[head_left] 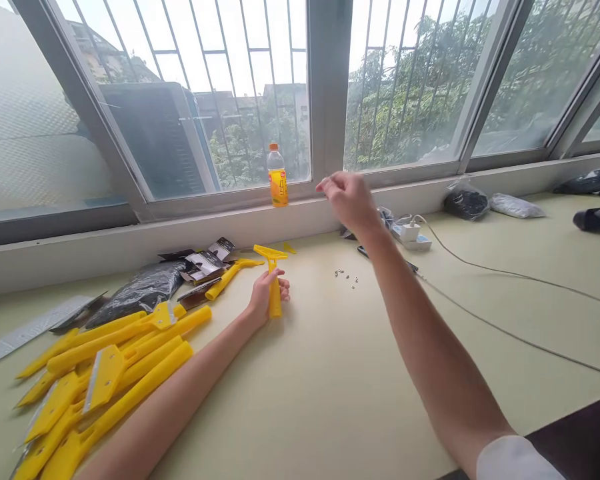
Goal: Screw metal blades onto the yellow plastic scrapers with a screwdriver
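Observation:
My left hand [267, 295] is wrapped round the handle of a yellow scraper [274, 287], which stands with its wide head up, near the middle of the table. Raised in front of the window frame, my right hand [349, 200] has its fingers pinched together; whatever is between them is too small to make out. Several small metal screws or nuts [347, 277] lie on the table below and beside my right forearm. Another yellow handle piece [227, 279] lies to the left of my left hand.
A pile of yellow scrapers [130, 360] covers the left side, with a black plastic bag [140, 290] and cards behind. An orange-capped bottle [278, 180] stands on the sill. At right are a white charger [410, 231], cables and wrapped bags [466, 200].

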A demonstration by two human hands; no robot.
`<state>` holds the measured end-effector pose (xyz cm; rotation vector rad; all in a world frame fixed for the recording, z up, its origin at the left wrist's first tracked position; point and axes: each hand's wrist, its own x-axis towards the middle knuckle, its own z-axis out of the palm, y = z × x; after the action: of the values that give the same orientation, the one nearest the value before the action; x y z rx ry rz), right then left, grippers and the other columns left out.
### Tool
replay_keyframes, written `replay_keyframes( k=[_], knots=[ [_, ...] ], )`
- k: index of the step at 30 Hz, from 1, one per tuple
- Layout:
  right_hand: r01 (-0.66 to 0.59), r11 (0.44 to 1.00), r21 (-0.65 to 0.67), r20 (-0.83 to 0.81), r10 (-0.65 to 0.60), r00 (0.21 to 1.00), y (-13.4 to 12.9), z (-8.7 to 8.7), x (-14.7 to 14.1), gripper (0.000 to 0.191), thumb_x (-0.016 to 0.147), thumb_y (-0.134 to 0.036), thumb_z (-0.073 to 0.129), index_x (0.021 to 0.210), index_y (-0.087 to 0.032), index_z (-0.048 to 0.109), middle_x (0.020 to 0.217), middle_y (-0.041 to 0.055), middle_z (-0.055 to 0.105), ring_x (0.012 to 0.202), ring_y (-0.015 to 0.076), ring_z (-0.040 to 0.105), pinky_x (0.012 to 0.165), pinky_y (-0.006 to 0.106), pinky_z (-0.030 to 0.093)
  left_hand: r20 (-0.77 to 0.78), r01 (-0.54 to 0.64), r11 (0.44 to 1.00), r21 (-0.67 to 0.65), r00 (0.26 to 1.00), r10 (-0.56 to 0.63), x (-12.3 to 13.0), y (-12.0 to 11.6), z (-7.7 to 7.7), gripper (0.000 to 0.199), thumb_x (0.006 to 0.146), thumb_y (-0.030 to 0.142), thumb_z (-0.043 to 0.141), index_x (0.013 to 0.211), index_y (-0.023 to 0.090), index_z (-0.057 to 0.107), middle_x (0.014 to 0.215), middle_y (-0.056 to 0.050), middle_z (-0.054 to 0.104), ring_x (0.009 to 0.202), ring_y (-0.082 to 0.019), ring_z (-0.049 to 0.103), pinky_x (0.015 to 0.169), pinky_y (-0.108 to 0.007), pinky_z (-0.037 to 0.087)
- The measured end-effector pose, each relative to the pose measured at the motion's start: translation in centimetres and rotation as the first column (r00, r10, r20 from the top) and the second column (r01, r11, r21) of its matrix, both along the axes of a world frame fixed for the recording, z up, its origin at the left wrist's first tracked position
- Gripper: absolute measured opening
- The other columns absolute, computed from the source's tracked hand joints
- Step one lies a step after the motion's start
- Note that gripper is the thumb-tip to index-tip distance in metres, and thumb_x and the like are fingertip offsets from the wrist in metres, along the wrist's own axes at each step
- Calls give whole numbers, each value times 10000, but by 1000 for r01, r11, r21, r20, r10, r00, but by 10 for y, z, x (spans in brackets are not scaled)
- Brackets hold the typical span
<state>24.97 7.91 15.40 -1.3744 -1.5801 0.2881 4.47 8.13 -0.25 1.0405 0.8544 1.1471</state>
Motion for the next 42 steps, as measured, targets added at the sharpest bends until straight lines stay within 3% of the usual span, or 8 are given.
replay_keyframes(
  k=[5, 13, 19, 22, 25, 29, 34, 42],
  knots=[
    [-18, 939, -344, -45, 3, 999, 30, -78, -59, 360, 789, -384, 816, 618, -151, 602, 644, 85, 634, 717, 219, 635, 586, 278, 436, 202, 161, 983, -89, 969, -140, 19, -21, -1, 276, 924, 433, 569, 977, 189, 452, 737, -57, 646, 559, -154, 596, 655, -336, 573],
    [-553, 702, -449, -461, 348, 816, 7, -142, -42, 495, 833, -664, 622, 777, -173, 632, 515, -32, 490, 423, 91, 371, 400, 238, 299, 22, 373, 926, -56, 928, -372, 23, -25, 1, 432, 886, 532, 651, 1105, 176, 539, 900, -122, 729, 749, -259, 734, 787, -456, 607],
    [-643, 687, -337, -727, 244, 642, -16, -161, 14, 440, 828, -614, 646, 826, -176, 604, 637, -24, 590, 386, 43, 198, 382, 258, 114, -507, 657, 714, -242, 541, -671, -2, -16, 30, 534, 870, 646, 640, 975, 124, 679, 986, -208, 763, 846, -306, 761, 727, -410, 609],
    [-636, 714, -293, -736, 257, 627, -24, -166, 19, 408, 842, -570, 670, 835, -166, 621, 613, -10, 597, 410, 60, 279, 413, 266, 179, -876, 305, 937, 170, 483, 2, -17, 22, 39, 415, 938, 537, 572, 896, 138, 677, 843, -158, 761, 706, -256, 739, 682, -364, 585],
    [-655, 722, -224, -741, 310, 596, -29, -163, 12, 363, 824, -508, 713, 783, -159, 623, 604, 3, 593, 521, 96, 427, 510, 262, 305, -872, 136, 905, 404, 357, 336, -16, 70, 39, 237, 939, 348, 565, 1002, 131, 637, 1116, -243, 720, 1092, -353, 694, 922, -454, 528],
    [-648, 730, -217, -759, 292, 583, -32, -159, 8, 360, 843, -512, 679, 781, -162, 625, 593, 1, 583, 530, 103, 423, 534, 271, 297, -889, 209, 878, 430, 266, 372, 8, 92, 21, 244, 918, 298, 562, 1032, 92, 626, 1333, -309, 610, 1393, -392, 480, 1187, -549, 266],
    [-634, 751, -183, -786, 276, 554, -34, -160, 12, 368, 819, -525, 696, 786, -165, 629, 598, 4, 582, 524, 111, 424, 522, 279, 288, -894, 488, 755, 437, 328, 305, 19, 3, -3, 350, 978, 365, 500, 1235, 163, 628, 1522, -183, 506, 1504, -317, 357, 1267, -532, 126],
    [-623, 764, -166, -799, 266, 540, -38, -154, 9, 381, 787, -533, 724, 755, -170, 612, 604, 4, 569, 547, 117, 438, 543, 286, 306, -783, 283, 784, 553, 498, 373, -22, -102, -4, 193, 928, 413, 631, 1033, 264, 693, 1316, -103, 653, 1244, -306, 582, 1067, -469, 458]
  ],
)
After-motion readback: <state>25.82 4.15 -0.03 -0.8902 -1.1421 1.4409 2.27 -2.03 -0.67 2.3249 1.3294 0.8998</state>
